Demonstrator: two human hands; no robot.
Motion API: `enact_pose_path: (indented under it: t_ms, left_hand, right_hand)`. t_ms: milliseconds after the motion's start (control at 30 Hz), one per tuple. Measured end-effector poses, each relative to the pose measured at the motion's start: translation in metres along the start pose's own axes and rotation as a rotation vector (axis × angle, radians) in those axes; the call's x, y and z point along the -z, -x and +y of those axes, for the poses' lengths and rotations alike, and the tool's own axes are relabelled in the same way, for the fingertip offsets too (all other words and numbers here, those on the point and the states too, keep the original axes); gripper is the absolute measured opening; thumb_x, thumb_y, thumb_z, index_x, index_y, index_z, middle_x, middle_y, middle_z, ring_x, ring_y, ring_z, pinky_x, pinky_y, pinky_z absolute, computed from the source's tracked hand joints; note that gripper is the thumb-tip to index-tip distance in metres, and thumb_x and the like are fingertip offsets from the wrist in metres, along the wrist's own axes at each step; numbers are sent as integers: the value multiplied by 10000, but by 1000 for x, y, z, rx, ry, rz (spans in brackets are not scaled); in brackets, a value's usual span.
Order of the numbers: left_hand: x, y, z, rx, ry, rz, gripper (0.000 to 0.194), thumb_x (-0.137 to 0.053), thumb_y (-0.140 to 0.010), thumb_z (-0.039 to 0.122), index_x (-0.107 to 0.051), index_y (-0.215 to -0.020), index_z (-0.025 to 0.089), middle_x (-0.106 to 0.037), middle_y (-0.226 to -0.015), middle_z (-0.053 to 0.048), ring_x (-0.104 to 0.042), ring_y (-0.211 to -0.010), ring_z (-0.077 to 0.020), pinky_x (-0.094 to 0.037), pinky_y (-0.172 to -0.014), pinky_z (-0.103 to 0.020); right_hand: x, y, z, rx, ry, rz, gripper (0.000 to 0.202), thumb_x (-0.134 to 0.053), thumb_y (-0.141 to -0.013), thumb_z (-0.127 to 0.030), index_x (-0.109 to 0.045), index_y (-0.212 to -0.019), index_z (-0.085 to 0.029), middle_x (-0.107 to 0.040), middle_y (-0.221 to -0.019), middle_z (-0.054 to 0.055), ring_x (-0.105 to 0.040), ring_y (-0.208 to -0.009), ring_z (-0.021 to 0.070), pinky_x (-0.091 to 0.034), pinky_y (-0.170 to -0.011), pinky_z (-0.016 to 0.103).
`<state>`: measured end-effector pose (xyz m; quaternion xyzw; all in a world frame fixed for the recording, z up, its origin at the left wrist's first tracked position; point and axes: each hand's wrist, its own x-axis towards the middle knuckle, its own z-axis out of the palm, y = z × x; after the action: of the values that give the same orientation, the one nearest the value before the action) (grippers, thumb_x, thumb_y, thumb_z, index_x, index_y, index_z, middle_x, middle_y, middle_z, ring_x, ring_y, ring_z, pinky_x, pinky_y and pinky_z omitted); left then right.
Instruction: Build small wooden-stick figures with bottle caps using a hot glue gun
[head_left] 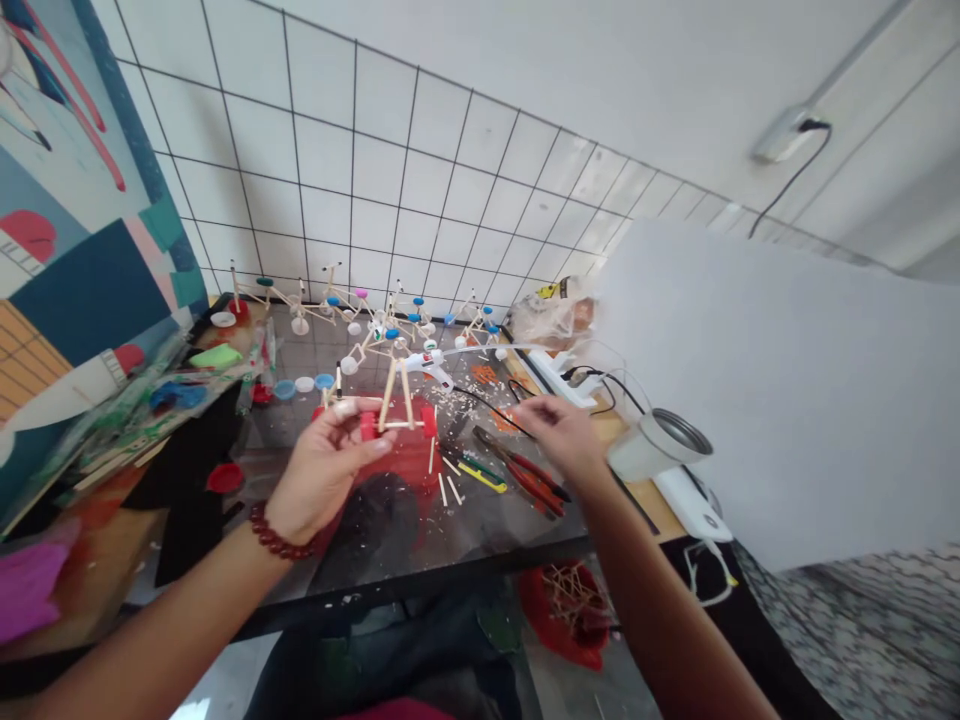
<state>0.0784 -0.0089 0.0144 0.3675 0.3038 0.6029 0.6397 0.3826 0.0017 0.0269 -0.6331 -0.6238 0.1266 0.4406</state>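
My left hand (330, 455), with a red bead bracelet at its wrist, grips a small wheeled stick frame. Pale wooden sticks (396, 395) rise from its crosswise axle, and red bottle caps (428, 421) sit at the axle's ends. My right hand (562, 435) hangs above the table's right side, its fingers loosely bent and apart, with nothing visible in them. Below it lie red-handled pliers (534, 482). A white glue gun (429, 366) lies just behind the frame, its black cord running right. A yellow cutter knife (482, 477) and several cut sticks (442, 489) lie nearer.
Several finished stick models with cap wheels (391, 333) stand along the back by the wire grid (390, 160). A white cup-like container (660, 445) and a power strip (562, 375) are at right. A red bag of sticks (566, 605) is below the table edge.
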Motion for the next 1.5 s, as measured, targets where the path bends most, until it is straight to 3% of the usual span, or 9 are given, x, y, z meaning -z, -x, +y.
enact_pose_path:
  t_ms: [100,233,400,567,733,1067,1200,1333,1500]
  left_hand:
    - [-5,-8,-20,10,2,14,489,-921,-478,112,-683,-901,173,-729,-840,22,-723,-757,-128,-603,-727,-233]
    - [-4,-11,-30,16,-53,32,514,-917,-470,132,-664,-916,173,-730,-756,24,-722,-721,-140,-594,-685,-240]
    - [2,-8,-32,12,-146,29,515,-914,-474,144,-680,-932,174,-740,-794,11,-701,-743,-141,-577,-694,-250]
    - [15,-7,-30,-9,-199,113,474,-891,-580,275,-726,-1010,166,-759,-944,-42,-689,-841,-151,-549,-765,-255]
    - [24,-11,-29,-54,-325,230,310,-876,-585,328,-737,-795,147,-691,-647,9,-590,-559,-95,-481,-564,-209]
    - [15,-8,-33,143,-325,14,410,-841,-645,447,-748,-924,161,-727,-802,-26,-625,-622,-118,-517,-572,-228]
    - [19,-9,-36,146,-374,14,334,-827,-654,454,-711,-694,143,-652,-615,-6,-590,-552,-107,-504,-545,-214]
    - [22,-9,-37,141,-450,90,357,-809,-689,430,-716,-880,144,-657,-601,0,-614,-535,-125,-520,-527,-227]
    - [19,-8,-38,167,-461,94,455,-817,-676,418,-685,-1009,137,-652,-599,16,-612,-537,-118,-521,-509,-211]
  right_hand:
    - [-41,21,-29,-20,-349,-197,381,-711,-758,-465,-692,-1018,-187,-737,-913,74,-673,-779,192,-534,-724,324]
    - [-78,22,-53,88,-443,-157,273,-624,-846,-426,-707,-1006,-222,-716,-1057,74,-656,-949,200,-509,-807,319]
    - [-104,5,-68,129,-411,-322,254,-657,-796,-437,-682,-724,-195,-642,-715,7,-569,-704,155,-432,-657,267]
    - [-108,-2,-65,37,-437,-435,327,-626,-804,-475,-619,-650,-186,-498,-591,-42,-432,-571,109,-341,-578,244]
    - [-98,-10,-46,7,-333,-668,324,-610,-818,-449,-652,-645,-178,-538,-594,-25,-473,-612,131,-363,-613,255]
    - [-113,-9,-35,59,-419,-991,404,-648,-813,-553,-734,-771,-160,-688,-703,-1,-593,-687,153,-458,-702,276]
    - [-118,-11,-31,78,-506,-764,398,-625,-835,-570,-758,-842,-195,-758,-850,28,-673,-842,199,-514,-818,337]
    - [-120,-13,-18,50,-444,-354,249,-645,-836,-423,-744,-852,-195,-760,-886,45,-682,-853,203,-507,-841,352]
    - [-120,-7,-12,175,-369,-347,151,-629,-839,-315,-725,-790,-209,-750,-842,41,-676,-825,190,-495,-821,333]
